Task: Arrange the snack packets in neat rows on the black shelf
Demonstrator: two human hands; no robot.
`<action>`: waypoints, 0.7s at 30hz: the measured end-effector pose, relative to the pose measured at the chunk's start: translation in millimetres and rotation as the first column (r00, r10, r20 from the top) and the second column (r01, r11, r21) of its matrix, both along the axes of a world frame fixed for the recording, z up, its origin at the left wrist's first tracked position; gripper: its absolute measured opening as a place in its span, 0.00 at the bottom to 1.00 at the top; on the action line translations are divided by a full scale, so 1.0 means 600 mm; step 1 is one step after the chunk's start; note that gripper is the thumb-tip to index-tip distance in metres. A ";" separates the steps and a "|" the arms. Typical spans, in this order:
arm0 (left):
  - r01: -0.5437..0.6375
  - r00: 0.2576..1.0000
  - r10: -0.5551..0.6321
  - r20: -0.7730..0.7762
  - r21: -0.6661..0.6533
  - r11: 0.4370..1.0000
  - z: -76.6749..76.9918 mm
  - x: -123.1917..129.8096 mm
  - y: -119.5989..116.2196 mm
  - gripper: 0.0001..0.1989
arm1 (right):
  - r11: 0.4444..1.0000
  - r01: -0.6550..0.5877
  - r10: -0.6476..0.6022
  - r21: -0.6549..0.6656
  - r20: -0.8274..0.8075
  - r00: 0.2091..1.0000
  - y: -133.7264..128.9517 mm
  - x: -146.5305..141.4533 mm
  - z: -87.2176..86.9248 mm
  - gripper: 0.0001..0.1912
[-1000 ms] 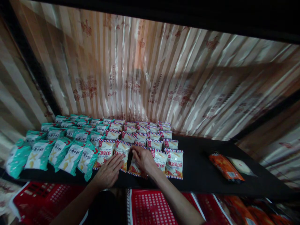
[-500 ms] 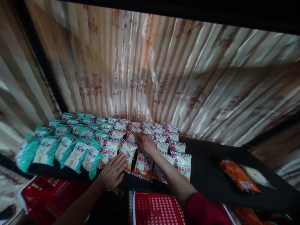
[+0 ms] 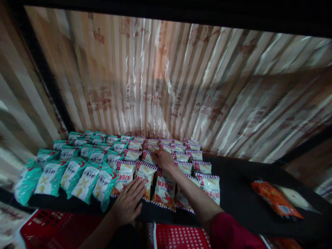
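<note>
Rows of white and red snack bags [image 3: 164, 188] with striped edges stand on a black shelf [image 3: 233, 193]. My left hand [image 3: 129, 200] lies with fingers spread against the front of a front-row bag [image 3: 145, 173]. Behind the front row, my right hand [image 3: 164, 159] reaches in among the bags, its fingertips at a second-row bag [image 3: 148, 157]. Those fingers are bent, and whether they grip the bag cannot be made out. To the left stand several rows of teal and white bags [image 3: 85, 178].
An orange packet [image 3: 275, 199] and a pale packet [image 3: 293, 197] lie on the right of the shelf. Red baskets [image 3: 181, 237] stand below its front edge. Behind is striped, wrinkled sheeting [image 3: 155, 86]; a dark beam [image 3: 166, 8] crosses above.
The view has shifted slightly, so the front bags appear lower and further right. Both hands stay at nearly the same places among the bags.
</note>
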State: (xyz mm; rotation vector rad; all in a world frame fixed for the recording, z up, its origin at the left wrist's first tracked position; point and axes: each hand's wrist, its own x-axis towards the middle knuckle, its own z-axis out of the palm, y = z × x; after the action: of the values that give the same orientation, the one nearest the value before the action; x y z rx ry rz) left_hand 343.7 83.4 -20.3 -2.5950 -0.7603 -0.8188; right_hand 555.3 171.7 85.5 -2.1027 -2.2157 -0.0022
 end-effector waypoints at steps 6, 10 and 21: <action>-0.023 0.999 0.022 -0.037 -0.019 1.000 0.004 0.001 -0.001 0.26 | 1.000 -0.023 0.023 -0.018 -0.005 1.000 0.016 -0.015 0.006 0.14; -0.022 0.998 0.018 -0.066 -0.056 0.998 -0.002 0.002 0.002 0.29 | 0.999 -0.038 0.037 -0.004 -0.037 0.999 0.024 -0.015 -0.001 0.14; 0.010 0.992 -0.022 -0.126 -0.095 0.995 -0.001 0.005 0.009 0.32 | 0.995 -0.084 0.087 0.052 -0.069 0.994 0.048 0.020 0.012 0.15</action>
State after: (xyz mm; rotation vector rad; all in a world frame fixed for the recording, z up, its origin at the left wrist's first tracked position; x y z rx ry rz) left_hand 346.7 88.7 -21.2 -2.7092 -0.7584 -0.6289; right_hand 567.3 200.4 92.9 -1.9500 -2.2382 0.0235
